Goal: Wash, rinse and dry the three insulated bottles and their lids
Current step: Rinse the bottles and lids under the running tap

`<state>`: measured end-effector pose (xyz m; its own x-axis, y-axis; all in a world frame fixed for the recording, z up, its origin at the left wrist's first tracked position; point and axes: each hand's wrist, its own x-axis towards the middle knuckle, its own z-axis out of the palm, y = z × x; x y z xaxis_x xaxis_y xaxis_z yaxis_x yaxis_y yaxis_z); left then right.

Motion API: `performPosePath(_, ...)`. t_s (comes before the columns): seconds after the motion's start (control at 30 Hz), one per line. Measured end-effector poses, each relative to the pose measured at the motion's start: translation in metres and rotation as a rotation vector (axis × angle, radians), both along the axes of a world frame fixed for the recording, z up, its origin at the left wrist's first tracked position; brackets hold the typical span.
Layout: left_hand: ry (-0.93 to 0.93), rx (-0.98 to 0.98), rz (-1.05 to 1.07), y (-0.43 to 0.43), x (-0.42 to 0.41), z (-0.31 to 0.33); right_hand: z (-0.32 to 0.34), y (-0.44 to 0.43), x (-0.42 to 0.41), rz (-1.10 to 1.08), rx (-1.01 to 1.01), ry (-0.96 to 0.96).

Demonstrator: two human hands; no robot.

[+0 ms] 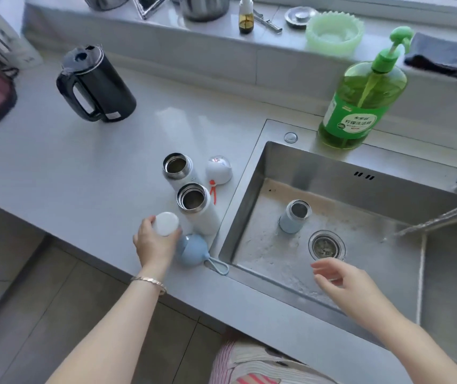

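Two open white insulated bottles (179,170) (198,207) stand upright on the grey counter just left of the sink. A white lid with an orange loop (218,169) lies beside the far bottle. My left hand (153,242) grips a white round lid (165,223) in front of the near bottle. A pale blue lid with a loop strap (193,250) lies on the counter right beside that hand. A small pale blue bottle (295,216) stands open in the steel sink (332,167). My right hand (341,278) hovers over the sink's near edge, fingers relaxed, holding nothing.
A green dish-soap pump bottle (361,101) stands at the sink's back rim. A black kettle (95,84) sits at the counter's far left. The sink drain (326,245) is by the blue bottle. The ledge behind holds a green bowl (334,33) and a dark cloth (440,55).
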<state>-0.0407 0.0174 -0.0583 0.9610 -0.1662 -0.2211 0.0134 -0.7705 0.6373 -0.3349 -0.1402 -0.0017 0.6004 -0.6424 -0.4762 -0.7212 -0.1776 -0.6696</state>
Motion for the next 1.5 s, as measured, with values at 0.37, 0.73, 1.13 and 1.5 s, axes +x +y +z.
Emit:
performPosePath(0.37,-0.076,-0.056,-0.223,0.011,-0.025,0.029,-0.007,-0.001,0.004,-0.051,0.0,0.086)
performPosePath(0.73,0.221,0.05,-0.985,-0.127,-0.132,-0.002,-0.021,-0.018,-0.019,-0.286,0.053,0.084)
performPosePath(1.13,0.101,0.407,-1.049,-0.238,-0.111,-0.075,-0.041,-0.035,-0.085,-0.484,0.082,0.117)
performPosePath(1.5,0.143,0.279,-1.019,-0.242,-0.133,-0.093,-0.055,-0.032,-0.116,-0.415,0.148,0.182)
